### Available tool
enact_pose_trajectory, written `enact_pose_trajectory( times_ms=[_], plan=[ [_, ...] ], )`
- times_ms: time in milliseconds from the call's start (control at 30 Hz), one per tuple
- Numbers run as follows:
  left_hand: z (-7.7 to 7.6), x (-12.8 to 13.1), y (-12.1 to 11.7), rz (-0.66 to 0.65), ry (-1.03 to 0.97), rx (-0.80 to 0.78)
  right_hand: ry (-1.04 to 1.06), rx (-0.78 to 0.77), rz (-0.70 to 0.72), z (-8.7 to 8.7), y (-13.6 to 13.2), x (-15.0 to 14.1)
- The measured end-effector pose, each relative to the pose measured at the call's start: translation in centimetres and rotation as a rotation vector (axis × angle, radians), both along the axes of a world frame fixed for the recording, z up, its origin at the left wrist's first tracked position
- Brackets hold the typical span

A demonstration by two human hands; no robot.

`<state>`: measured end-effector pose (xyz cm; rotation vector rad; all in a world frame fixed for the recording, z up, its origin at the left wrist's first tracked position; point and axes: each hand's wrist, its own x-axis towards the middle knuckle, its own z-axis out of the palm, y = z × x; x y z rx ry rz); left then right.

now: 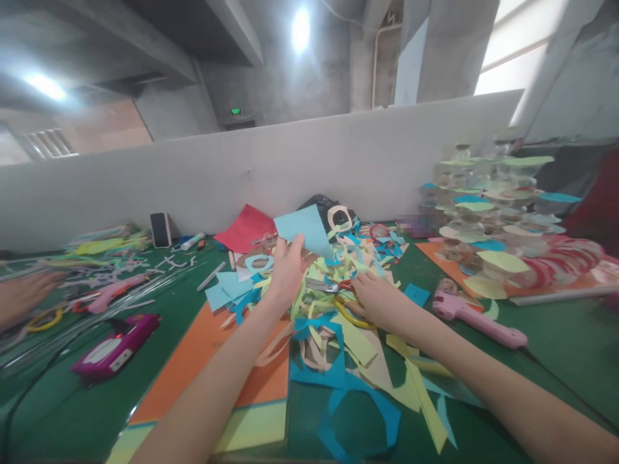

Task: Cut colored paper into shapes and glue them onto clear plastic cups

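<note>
My left hand pinches a light blue paper sheet between thumb and fingers, raised above the scrap pile. My right hand is closed at the handles of a pair of scissors, whose blades point left over the scraps. A red handle part shows at the fingertips, and a yellow handle loop lies just under the hand; the palm side is hidden. Around both hands are yellow-green strips, cut blue paper with round holes, and light blue pieces.
Orange sheets lie in front on the green table. At right are a pink glue gun and stacked clear cups with paper discs. At left are a purple device, a phone, another pink glue gun and another person's hand.
</note>
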<state>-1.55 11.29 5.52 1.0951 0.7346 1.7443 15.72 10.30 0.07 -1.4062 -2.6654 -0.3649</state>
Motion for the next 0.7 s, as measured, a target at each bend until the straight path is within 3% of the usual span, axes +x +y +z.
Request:
enact_pose_trajectory(
  times_ms=[133, 333, 467, 600, 700],
  plan=[
    [0.3, -0.1, 0.0, 0.009, 0.01, 0.042, -0.008, 0.015, -0.018, 0.3, -0.5, -0.4],
    [0.4, -0.4, 0.3, 0.234, 0.024, 0.045, 0.094, 0.059, -0.047, 1.0, -0.9, -0.5],
    [0.8, -0.8, 0.1, 0.242, 0.098, 0.06, 0.195, 0.011, -0.118, 1.1, -1.0, -0.3],
    [1.0, -1.3, 0.1, 0.257, 0.104, 0.053, 0.362, 0.003, -0.125, 1.1, -0.8, -0.1],
    [0.8, -1.5, 0.4, 0.293, 0.09, 0.043, 0.577, -0.106, -0.193, 1.4, -0.3, 0.3]
  ],
)
